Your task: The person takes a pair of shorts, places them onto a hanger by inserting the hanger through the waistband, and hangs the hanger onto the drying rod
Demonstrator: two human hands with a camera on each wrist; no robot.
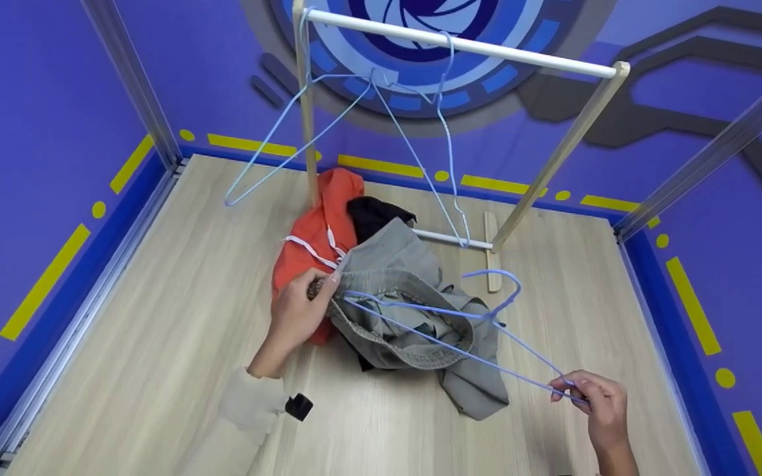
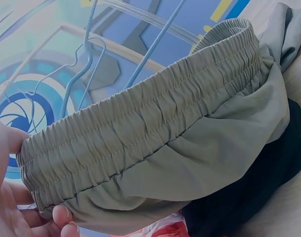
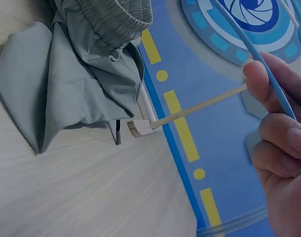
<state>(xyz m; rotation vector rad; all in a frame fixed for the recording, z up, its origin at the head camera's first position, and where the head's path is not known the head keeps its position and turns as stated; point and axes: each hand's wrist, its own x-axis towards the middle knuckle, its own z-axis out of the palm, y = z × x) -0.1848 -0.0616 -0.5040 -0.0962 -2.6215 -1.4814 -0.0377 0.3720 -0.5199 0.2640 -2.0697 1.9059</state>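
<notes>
the grey garment (image 1: pixel 394 254) lies in a heap at the centre of the head frame, its gathered waistband (image 1: pixel 439 359) facing up and gaping. the left hand (image 1: pixel 301 305), left of centre, grips the waistband's left end, thumb on one side and fingers on the other, as the left wrist view shows. the right hand (image 1: pixel 596 400), at the lower right, pinches the right end of the blue hanger (image 1: pixel 492 317) between thumb and fingers; the right wrist view shows the wire crossing that grip. the blue hanger slants from there across the waistband's opening, its left end inside the waistband near the left hand, its hook curving up right of centre. an orange garment (image 1: pixel 308 228) with a white cord (image 1: pixel 313 250) lies partly under the grey one, to its left, and a black garment (image 1: pixel 378 218) shows just above it. the rack (image 1: pixel 520 54) stands across the top of the frame. one pale hanger (image 1: pixel 268 140) hangs at the rail's left end and another (image 1: pixel 449 142) near the rail's middle. a light sleeve (image 1: pixel 249 400) with a black piece (image 1: pixel 299 406) at its edge shows at the lower left, over the wooden table (image 1: pixel 136 370).
</notes>
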